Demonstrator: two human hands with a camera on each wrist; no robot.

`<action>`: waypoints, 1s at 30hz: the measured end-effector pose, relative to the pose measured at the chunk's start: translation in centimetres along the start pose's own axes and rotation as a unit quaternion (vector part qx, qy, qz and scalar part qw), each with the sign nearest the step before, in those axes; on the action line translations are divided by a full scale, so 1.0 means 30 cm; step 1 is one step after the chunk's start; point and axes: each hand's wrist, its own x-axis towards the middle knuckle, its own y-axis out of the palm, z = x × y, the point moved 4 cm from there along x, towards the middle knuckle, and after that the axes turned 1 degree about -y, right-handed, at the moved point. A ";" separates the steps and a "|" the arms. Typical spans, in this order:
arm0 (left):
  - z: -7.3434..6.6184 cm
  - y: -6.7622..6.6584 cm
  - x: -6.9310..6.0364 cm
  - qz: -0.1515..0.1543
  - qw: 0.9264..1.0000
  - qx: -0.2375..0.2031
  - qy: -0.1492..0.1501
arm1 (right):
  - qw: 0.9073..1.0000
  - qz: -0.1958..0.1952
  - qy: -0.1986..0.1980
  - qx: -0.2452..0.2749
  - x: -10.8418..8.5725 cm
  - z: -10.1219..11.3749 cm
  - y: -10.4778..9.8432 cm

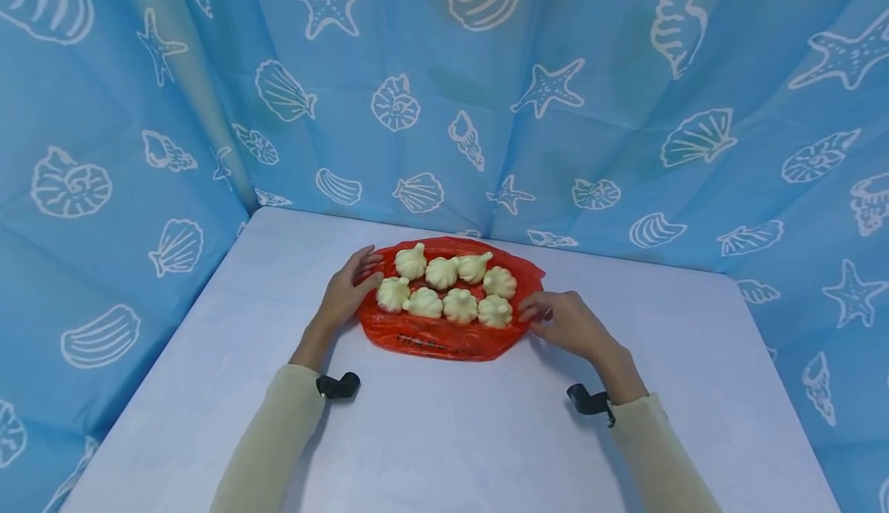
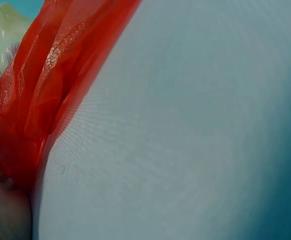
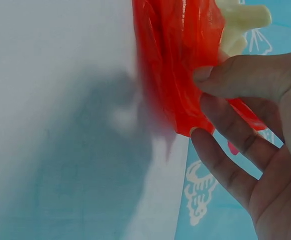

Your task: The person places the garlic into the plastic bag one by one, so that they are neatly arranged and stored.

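Several pale garlic bulbs (image 1: 461, 306) lie in two rough rows on a spread red plastic bag (image 1: 430, 343). My left hand (image 1: 345, 289) rests at the bag's left edge, its fingers extended and the thumb near the closest bulb. In the left wrist view, folds of the bag (image 2: 40, 85) partly cover this hand (image 2: 5, 212). My right hand (image 1: 566, 320) touches the bag's right edge with loosely bent fingers. The right wrist view shows this hand's thumb and fingers (image 3: 225, 170) spaced apart against the bag (image 3: 178, 60), with part of one bulb (image 3: 235, 30) behind.
Under the bag is a white table (image 1: 444, 436). A blue curtain (image 1: 458, 150) with white shell and starfish prints hangs behind it and at both sides. Each wrist carries a small black camera mount (image 1: 338, 386).
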 end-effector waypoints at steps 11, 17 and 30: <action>-0.030 -0.037 0.007 0.001 0.995 -0.101 -0.009 | 0.999 -0.050 -0.009 -0.012 -0.009 -0.003 -0.035; -0.055 -0.065 0.021 0.004 0.995 -0.100 0.010 | 0.997 -0.071 0.010 -0.027 -0.009 -0.006 -0.078; -0.072 -0.113 0.005 0.012 0.981 -0.189 0.050 | 0.981 -0.183 0.010 -0.065 -0.038 -0.013 -0.205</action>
